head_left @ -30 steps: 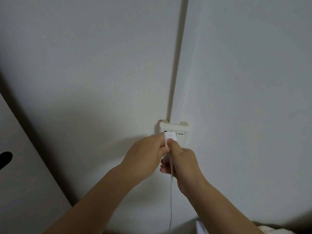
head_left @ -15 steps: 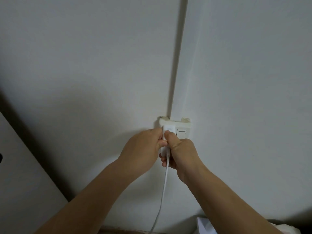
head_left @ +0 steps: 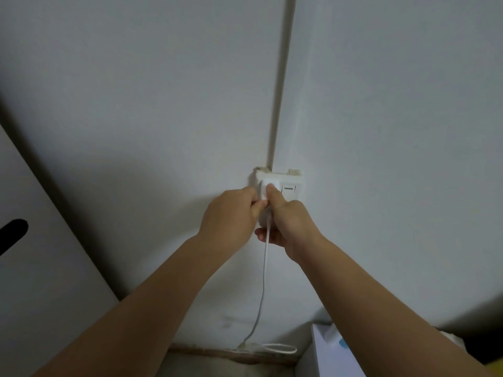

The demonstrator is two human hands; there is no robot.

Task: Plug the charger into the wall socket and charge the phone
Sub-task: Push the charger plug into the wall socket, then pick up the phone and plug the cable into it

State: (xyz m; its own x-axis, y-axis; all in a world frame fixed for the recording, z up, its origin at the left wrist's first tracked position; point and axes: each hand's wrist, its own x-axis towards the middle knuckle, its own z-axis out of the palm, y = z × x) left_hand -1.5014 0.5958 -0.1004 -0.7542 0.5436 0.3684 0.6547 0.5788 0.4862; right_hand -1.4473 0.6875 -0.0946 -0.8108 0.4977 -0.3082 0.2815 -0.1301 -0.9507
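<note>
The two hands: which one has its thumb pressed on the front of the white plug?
The right hand: its thumb lies on the charger; the left hand pinches its side.

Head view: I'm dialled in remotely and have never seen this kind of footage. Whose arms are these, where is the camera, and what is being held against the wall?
There is no machine here. A person is working with two bare hands, and the only camera sits on their head, looking forward and down, so the arms reach in from the bottom of the picture.

Both hands meet at a white wall socket fixed at the foot of a thin vertical trunking strip. The left hand and the right hand together pinch a small white charger pressed against the socket's left side; whether it is fully seated cannot be told. A rocker switch shows on the socket's right side.

A white cable hangs from the charger and loops on the floor. The phone is not in view. A pale cabinet stands at the left.
</note>
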